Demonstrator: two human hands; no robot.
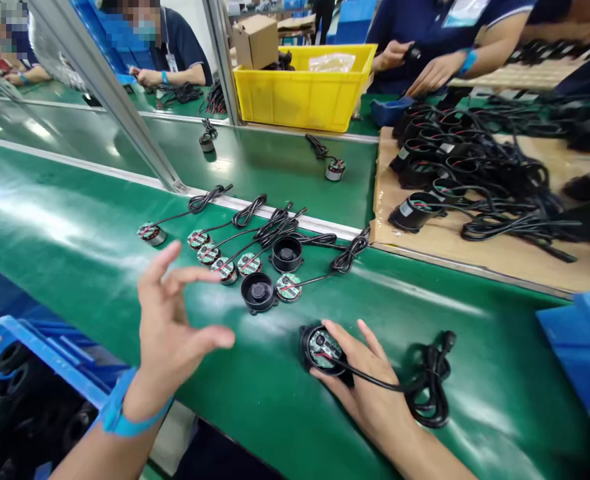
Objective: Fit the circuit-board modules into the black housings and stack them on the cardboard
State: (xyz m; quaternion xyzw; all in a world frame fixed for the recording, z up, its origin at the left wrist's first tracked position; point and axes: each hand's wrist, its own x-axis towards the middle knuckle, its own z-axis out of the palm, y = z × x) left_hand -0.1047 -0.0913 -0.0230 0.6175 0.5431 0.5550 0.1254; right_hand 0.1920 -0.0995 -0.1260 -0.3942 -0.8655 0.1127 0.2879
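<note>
Head view: right fingers (345, 339) grip a black housing (305, 348) at five o'clock; left fingers (215, 337) spread wide at eight. Moving it calls for cable (375, 380) slack

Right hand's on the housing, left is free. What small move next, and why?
I'd probably lower the left hand to the black housing's uncovered left side to steady it: that hand is open and empty, while only the right hand holds the housing, with the cable across it.
</note>
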